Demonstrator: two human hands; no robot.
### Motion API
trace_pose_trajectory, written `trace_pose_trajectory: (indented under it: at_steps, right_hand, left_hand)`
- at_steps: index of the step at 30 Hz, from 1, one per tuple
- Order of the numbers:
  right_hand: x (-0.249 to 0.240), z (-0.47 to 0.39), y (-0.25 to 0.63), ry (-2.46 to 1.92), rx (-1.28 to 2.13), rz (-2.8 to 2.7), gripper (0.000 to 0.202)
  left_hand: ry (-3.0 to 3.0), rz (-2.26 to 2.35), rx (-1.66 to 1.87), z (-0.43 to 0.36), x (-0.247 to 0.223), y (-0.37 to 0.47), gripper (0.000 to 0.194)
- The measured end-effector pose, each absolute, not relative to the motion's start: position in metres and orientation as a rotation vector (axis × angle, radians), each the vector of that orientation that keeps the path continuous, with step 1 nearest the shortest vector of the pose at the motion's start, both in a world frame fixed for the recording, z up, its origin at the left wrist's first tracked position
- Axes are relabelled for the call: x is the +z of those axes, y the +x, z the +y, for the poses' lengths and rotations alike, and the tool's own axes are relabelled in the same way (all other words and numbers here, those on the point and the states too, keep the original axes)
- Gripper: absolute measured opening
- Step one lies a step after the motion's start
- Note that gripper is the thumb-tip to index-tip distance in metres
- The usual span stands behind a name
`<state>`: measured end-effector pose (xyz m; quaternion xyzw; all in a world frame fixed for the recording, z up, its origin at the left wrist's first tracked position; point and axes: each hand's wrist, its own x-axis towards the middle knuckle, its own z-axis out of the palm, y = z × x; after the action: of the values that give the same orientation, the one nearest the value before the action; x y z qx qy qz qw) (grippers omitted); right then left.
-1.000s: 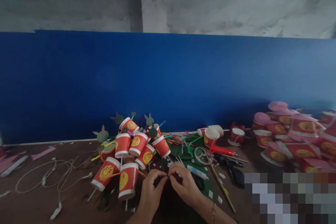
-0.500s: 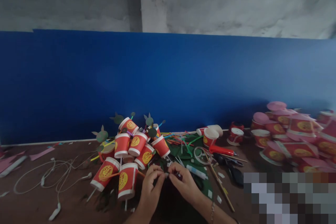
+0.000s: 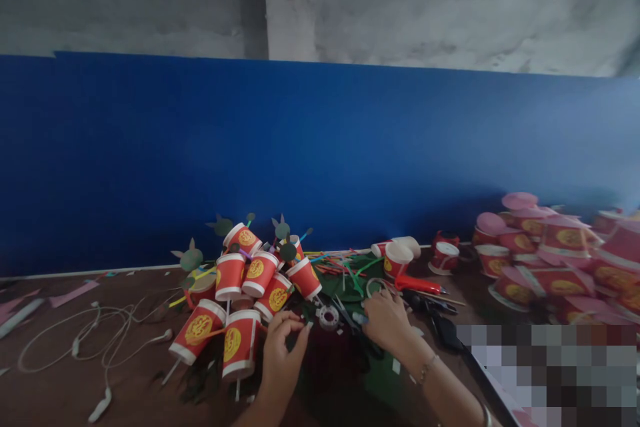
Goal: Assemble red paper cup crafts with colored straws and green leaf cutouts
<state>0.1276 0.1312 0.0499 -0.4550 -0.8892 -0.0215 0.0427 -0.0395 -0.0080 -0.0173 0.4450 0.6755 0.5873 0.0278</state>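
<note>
White scrap (image 3: pixel 310 325), one, small: you held it pinched between the thumb and forefinger of your left hand (image 3: pixel 283 350). Pale bluish tube (image 3: pixel 359 318), one: it lay at your right hand (image 3: pixel 387 320), nearer that than the left, one end showing to its left, long axis mostly covered. Right hand's grip: could not be told.

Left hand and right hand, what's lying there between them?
Between the left hand and the right hand lie a round white ring, some scissor blades and a small white scrap. The head view shows it.
</note>
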Motion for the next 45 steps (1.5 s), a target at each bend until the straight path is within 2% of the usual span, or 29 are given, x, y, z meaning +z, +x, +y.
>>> trace_pose_trajectory:
  at_steps: [4, 9, 21, 23, 27, 30, 32, 37, 45]
  right_hand:
    - [0.057, 0.114, 0.117, -1.395, -0.069, -2.617, 0.017]
    - [0.050, 0.077, 0.092, -0.984, 0.341, -2.632, 0.011]
    - [0.043, 0.079, 0.091, -1.043, 0.138, -2.513, 0.005]
    - [0.047, 0.090, 0.096, -1.164, 0.024, -2.483, 0.009]
    - [0.051, 0.109, 0.106, -1.416, -0.182, -2.530, 0.030]
    - [0.047, 0.108, 0.107, -1.445, -0.208, -2.547, 0.030]
    - [0.044, 0.102, 0.103, -1.255, -0.040, -2.514, 0.022]
    - [0.033, 0.083, 0.084, -0.709, 0.724, -2.387, 0.013]
    - [0.016, 0.086, 0.076, -0.801, 1.206, -2.033, 0.019]
  left_hand:
    - [1.353, 2.115, 1.837, -0.007, -0.019, -0.040, 0.039]
    - [1.330, 2.092, 1.822, -0.006, -0.021, -0.042, 0.043]
    - [1.297, 2.139, 1.827, -0.006, -0.027, -0.042, 0.036]
    - [1.312, 2.128, 1.835, -0.006, -0.028, -0.041, 0.034]
    - [1.350, 2.083, 1.848, -0.006, -0.030, -0.040, 0.031]
    - [1.360, 2.079, 1.837, -0.005, -0.031, -0.041, 0.029]
    - [1.375, 2.085, 1.828, -0.005, -0.032, -0.041, 0.028]
    - [1.440, 2.047, 1.810, -0.005, -0.036, -0.041, 0.022]
    - [1.468, 1.980, 1.785, -0.009, -0.019, -0.036, 0.018]
